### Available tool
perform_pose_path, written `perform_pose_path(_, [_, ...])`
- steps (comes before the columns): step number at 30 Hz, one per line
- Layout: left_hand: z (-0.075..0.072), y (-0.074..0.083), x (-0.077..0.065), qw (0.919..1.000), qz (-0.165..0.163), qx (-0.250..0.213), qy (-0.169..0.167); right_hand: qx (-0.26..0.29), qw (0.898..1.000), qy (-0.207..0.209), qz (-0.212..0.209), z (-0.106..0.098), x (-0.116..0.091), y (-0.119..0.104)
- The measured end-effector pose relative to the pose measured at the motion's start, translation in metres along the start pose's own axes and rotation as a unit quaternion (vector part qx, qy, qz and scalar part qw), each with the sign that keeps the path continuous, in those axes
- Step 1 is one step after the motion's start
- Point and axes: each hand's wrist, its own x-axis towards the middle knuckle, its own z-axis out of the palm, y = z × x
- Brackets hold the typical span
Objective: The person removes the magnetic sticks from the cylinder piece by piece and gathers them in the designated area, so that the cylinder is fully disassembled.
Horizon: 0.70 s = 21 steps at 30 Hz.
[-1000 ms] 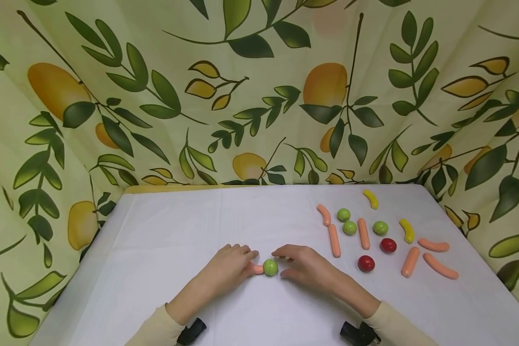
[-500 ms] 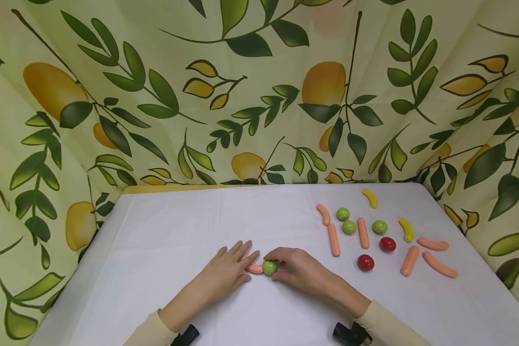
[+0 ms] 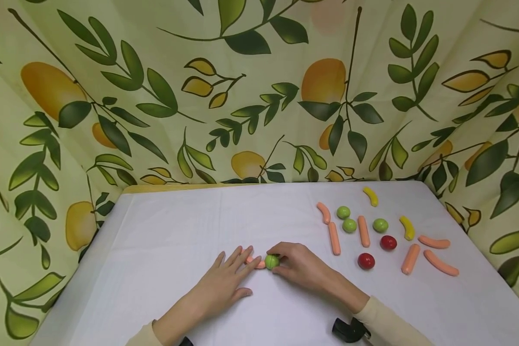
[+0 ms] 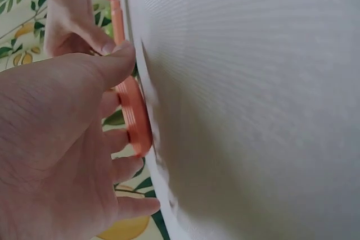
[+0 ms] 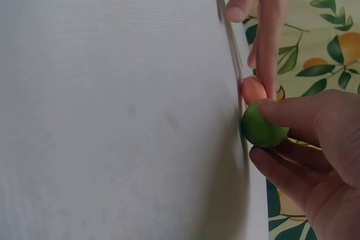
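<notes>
My left hand lies with its fingers spread over a short pink sausage, which its fingers partly cover in the head view. In the left wrist view the sausage shows along the undersides of those fingers, close to the white tabletop. Thumb and fingers of my right hand pinch a small green ball with thin lines across its top. The ball sits right at the sausage's right end. From the right wrist, the green ball overlaps the sausage's rounded tip.
To the right on the white cloth lie several pink sausages, more green balls, two red balls and two small yellow bananas. A leaf-and-fruit patterned curtain hangs behind the table and at its sides.
My left hand has let go of the sausage's left end and spread its fingers over it. My right hand has moved left and taken the green ball between thumb and fingers.
</notes>
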Motion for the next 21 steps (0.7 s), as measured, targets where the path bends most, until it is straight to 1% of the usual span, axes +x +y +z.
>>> perform_pose_path(6, [0.001,0.0,0.001,1.0,-0.003,-0.008,0.0,0.023,1.0,0.002,0.012,0.0,0.0,0.003])
perform_pose_path(8, [0.0,0.001,0.001,1.0,-0.005,-0.007,0.0,0.048,0.999,-0.002,0.019,0.0,0.001,0.004])
perform_pose_path(11, [-0.001,0.002,0.001,1.0,-0.007,0.002,-0.002,0.086,0.995,-0.006,0.043,0.0,0.0,0.007])
perform_pose_path(13, [-0.001,0.003,0.001,0.9999,-0.009,0.005,-0.005,0.102,0.993,0.002,0.059,0.0,0.0,0.008])
perform_pose_path(15, [-0.002,0.003,0.002,0.9998,-0.011,0.01,-0.009,0.106,0.991,0.021,0.078,-0.001,-0.001,0.009])
perform_pose_path(18, [-0.002,0.003,0.003,0.9999,-0.013,0.005,-0.008,0.107,0.988,0.047,0.101,-0.003,-0.001,0.01])
perform_pose_path(21, [-0.002,0.002,0.004,0.9999,-0.014,-0.003,-0.008,0.107,0.987,0.055,0.107,-0.005,-0.003,0.011])
